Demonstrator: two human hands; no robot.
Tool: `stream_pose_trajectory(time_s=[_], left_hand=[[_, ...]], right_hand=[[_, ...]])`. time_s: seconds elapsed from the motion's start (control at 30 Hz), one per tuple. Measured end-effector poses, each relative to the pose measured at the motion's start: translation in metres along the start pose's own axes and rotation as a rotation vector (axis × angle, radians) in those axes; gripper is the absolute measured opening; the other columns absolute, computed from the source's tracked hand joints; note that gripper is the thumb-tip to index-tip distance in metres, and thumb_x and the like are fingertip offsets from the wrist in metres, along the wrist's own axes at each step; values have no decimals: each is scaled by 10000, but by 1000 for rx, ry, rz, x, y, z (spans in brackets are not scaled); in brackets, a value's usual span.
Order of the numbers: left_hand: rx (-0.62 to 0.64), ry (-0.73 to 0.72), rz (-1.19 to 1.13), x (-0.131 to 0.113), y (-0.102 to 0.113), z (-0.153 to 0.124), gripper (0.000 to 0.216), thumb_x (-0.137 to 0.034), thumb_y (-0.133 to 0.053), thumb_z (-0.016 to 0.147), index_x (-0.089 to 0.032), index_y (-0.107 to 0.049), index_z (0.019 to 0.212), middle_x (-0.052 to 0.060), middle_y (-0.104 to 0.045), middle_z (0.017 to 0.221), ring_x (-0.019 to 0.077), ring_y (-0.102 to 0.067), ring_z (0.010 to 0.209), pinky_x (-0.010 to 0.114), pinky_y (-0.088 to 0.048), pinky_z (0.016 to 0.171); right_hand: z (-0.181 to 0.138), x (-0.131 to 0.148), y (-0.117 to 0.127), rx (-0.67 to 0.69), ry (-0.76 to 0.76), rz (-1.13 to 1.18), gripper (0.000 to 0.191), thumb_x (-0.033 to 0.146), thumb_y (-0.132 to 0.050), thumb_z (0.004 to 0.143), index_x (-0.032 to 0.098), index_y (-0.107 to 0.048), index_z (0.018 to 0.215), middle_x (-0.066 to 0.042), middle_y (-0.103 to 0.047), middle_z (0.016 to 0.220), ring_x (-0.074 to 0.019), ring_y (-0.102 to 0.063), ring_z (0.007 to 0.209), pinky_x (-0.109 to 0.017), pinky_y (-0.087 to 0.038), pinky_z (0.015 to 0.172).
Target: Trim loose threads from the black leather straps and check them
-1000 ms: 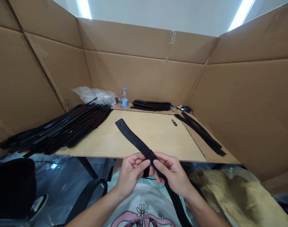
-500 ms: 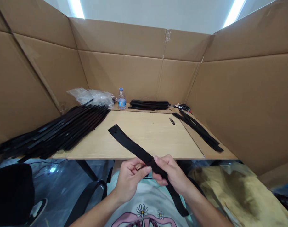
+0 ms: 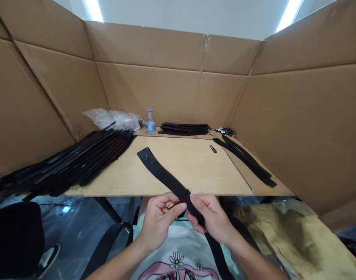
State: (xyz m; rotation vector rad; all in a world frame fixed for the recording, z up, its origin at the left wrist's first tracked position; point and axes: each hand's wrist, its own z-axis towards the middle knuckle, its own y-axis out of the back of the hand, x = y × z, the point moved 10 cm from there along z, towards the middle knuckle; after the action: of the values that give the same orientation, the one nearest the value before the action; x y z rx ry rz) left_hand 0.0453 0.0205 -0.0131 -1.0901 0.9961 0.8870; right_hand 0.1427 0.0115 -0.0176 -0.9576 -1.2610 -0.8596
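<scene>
A long black strap [image 3: 160,173] runs from the wooden table [image 3: 195,171] down over its front edge into my lap. My left hand [image 3: 160,221] and my right hand [image 3: 209,217] both pinch it just below the table edge, thumbs on top, fingers curled round it. Its free end, rounded and with a small hole, points up and left over the tabletop. The lower part of the strap hangs past my right wrist.
A big pile of black straps [image 3: 64,163] lies at the left. A smaller stack [image 3: 185,129] sits at the back, more straps [image 3: 248,161] at the right. A water bottle [image 3: 150,122], a plastic bag [image 3: 113,118] and small snips [image 3: 213,148] are there. Cardboard walls [image 3: 297,116] enclose the table.
The strap's free end has swung slightly, dipping left and then lifting back. Both hands have kept their hold on the strap and shifted a little along it.
</scene>
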Motion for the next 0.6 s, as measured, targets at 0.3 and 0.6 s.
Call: stream_pose_trajectory(time_s=[0.3,0.6], left_hand=[[-12,34,-51,6,-1,-3,318,-388,-784,689,-145,-586,629,-34,-537,487,45,-323,406,176,-246,390],[21,110,-137,20,-1,1,383,-432,-785,688,-151,-527,659,-119,-257,452,20,-124,406,171,-84,393]], right_hand=[[2,-4,-1,-27,-62,35,580,652,-504,840,116,-587,633,55,-423,428,-41,-335,314,-179,-202,320],[3,-8,3,-12,-87,132,547,584,-521,870,111,-577,601,13,-504,474,-48,-403,342,-173,-210,335]])
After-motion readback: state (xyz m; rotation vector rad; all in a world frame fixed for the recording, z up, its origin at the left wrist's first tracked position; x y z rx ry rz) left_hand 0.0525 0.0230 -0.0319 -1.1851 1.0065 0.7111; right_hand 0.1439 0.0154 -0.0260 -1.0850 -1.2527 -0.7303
